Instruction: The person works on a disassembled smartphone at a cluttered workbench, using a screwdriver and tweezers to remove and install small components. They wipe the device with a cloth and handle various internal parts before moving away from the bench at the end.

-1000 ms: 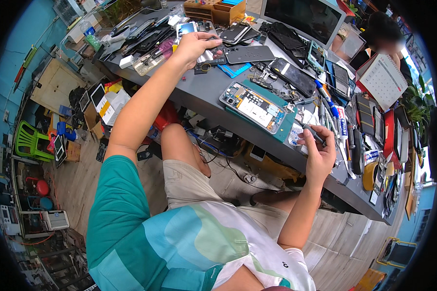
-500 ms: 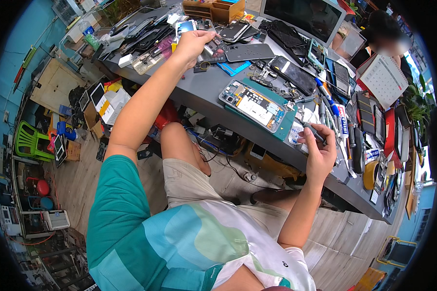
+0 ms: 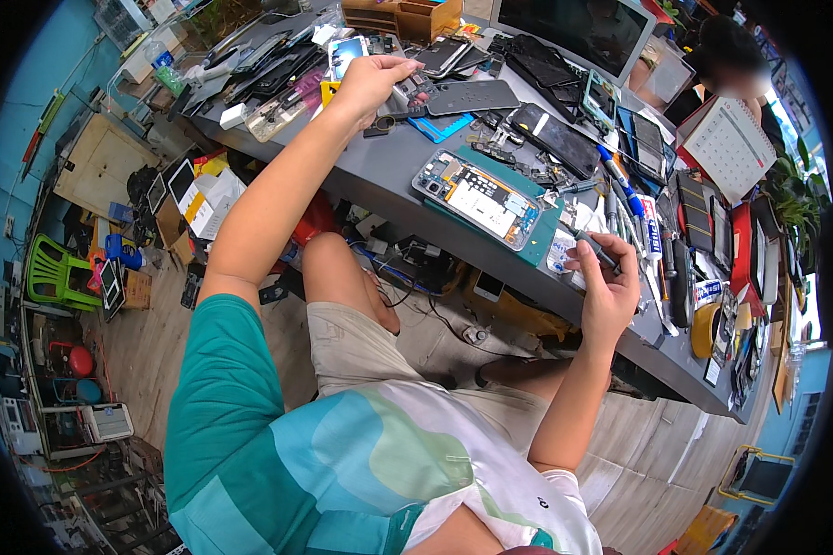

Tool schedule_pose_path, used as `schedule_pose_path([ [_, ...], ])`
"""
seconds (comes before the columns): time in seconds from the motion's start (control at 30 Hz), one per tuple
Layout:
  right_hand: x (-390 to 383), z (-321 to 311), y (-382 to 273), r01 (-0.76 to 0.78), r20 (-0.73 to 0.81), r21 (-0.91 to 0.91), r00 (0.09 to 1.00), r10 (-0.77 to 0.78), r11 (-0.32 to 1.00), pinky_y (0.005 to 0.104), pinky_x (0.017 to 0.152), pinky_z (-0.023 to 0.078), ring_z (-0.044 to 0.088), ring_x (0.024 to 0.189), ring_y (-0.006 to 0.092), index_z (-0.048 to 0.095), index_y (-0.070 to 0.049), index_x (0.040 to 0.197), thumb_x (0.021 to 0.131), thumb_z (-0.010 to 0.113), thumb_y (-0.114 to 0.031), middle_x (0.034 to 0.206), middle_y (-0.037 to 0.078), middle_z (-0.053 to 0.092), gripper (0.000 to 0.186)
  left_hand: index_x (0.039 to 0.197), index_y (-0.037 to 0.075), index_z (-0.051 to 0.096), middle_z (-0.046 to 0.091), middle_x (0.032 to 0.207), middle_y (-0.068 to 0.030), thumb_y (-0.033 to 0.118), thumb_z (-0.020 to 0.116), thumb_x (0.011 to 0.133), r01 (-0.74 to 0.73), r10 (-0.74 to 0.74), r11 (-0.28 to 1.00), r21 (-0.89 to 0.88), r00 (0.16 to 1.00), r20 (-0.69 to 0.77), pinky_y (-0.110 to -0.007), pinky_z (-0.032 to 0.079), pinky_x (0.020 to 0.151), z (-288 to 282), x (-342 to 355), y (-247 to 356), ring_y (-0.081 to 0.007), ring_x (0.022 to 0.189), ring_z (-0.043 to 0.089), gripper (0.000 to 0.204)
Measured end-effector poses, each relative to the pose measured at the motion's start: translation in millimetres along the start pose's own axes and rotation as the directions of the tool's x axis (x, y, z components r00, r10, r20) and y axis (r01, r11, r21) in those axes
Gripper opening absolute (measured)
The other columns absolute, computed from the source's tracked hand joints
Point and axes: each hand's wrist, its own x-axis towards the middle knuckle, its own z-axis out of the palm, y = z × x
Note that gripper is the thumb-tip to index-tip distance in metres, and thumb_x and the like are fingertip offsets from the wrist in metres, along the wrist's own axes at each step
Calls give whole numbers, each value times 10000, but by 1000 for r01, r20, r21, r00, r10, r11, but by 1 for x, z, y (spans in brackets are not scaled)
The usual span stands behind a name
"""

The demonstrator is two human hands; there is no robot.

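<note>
A phone with its back off [image 3: 484, 205] lies on a green mat [image 3: 548, 222] at the desk's near edge, its battery and boards bare. My right hand [image 3: 609, 282] is closed round a dark-handled screwdriver [image 3: 598, 250], just right of the mat. Over the far part of the desk reaches my left hand [image 3: 370, 91], thumb and fingertips pressed together. What they pinch, if anything, is too small to make out. Next to those fingertips lie a clear case with small parts [image 3: 415, 90] and a dark phone back [image 3: 473, 97].
A blue tray [image 3: 441, 127], a dark phone [image 3: 555, 139] and loose small parts crowd the grey desk [image 3: 379, 176]. Pens and tools lie on the right, near a yellow tape roll [image 3: 706, 330]. A monitor [image 3: 574, 35] and a desk calendar [image 3: 729, 148] stand behind; another person sits beyond.
The view has shifted very slightly. Both hands keep nearly the same place and grip, and the phone on the mat has not moved.
</note>
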Motion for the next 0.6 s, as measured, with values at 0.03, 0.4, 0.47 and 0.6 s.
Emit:
schedule_pose_path([
  [0.03, 0, 0, 0, 2, 0, 2, 1000, -2, 1000, 332, 806, 694, 813, 986, 201, 689, 65, 1258, 1072, 808, 13, 1183, 141, 768, 226, 1269, -107, 780, 831, 1090, -195, 60, 821, 1075, 26, -25, 999, -28, 1000, 11, -355, 715, 735, 1, 1, 2, -245, 867, 848, 260],
  [0.4, 0, 0, 0, -9, 1, 41, 1000, 9, 999, 337, 811, 701, 812, 995, 204, 690, 67, 1259, 1071, 808, 15, 1189, 142, 762, 228, 1238, -86, 796, 829, 1070, -161, 193, 789, 1125, -43, 39, 992, 117, 999, 36, -355, 677, 630, 5, 24, -7, -265, 808, 858, 301],
  [0.47, 0, 0, 0, 0, 3, 16, 1000, 0, 1000, 337, 812, 701, 812, 994, 205, 691, 67, 1260, 1071, 806, 16, 1192, 142, 759, 227, 1183, -61, 819, 812, 953, -126, 243, 783, 1133, -141, 142, 925, 354, 990, 21, -353, 652, 602, 7, 38, -3, -243, 785, 857, 310],
  [0.6, -1, 0, -2, -24, 2, 4, 1000, 24, 1000, 339, 813, 703, 812, 990, 205, 692, 69, 1261, 1072, 804, 17, 1195, 140, 754, 227, 1149, 11, 865, 856, 917, -99, 247, 819, 1093, -433, 551, 563, 704, 832, 71, -334, 641, 775, 19, 45, 20, -174, 892, 838, 246],
])
